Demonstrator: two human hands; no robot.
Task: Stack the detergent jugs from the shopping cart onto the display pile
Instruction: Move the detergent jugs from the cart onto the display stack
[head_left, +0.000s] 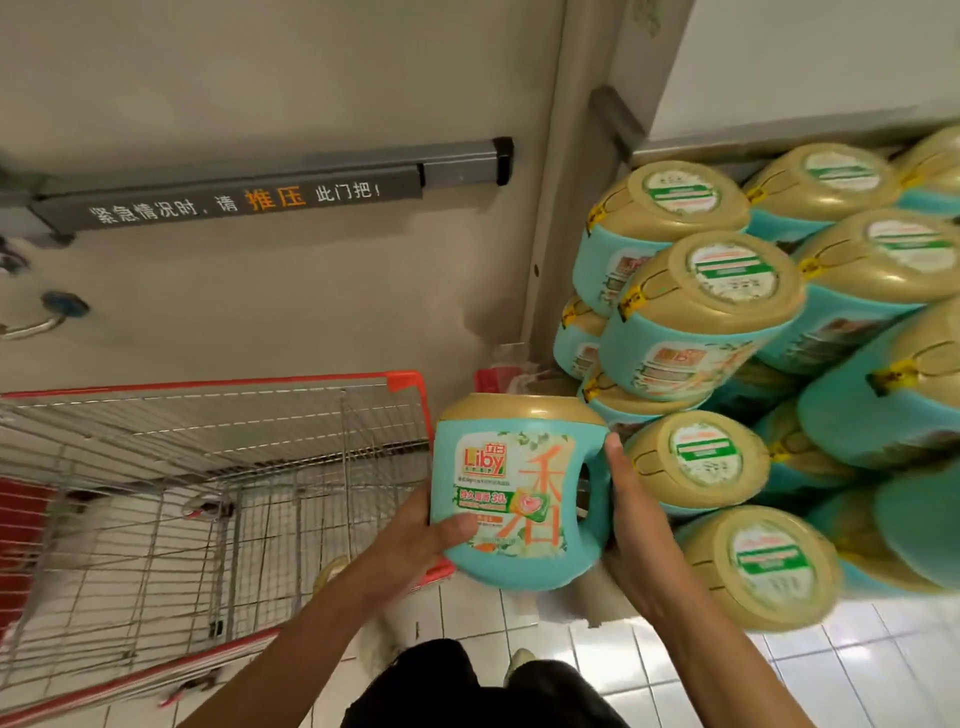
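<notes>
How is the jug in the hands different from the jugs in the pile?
The held jug shows its front label; the pile jugs mostly show their gold lid tops. The held jug is in the air between the left hand and right hand; the pile jugs rest on each other. Both are teal with gold lids.

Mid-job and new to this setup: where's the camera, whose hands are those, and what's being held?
There is no machine here: a person works with bare hands, and the one picture comes from a wide-angle camera on their head, looking forward and down. The left hand grips a teal detergent jug with a gold cap, thumb across its label. The right hand steadies the handle side, its fingers hidden behind. On the left stands the wire shopping cart. On the right is the display pile of matching jugs, gold caps facing the camera. Behind is a door with a push bar.
</notes>
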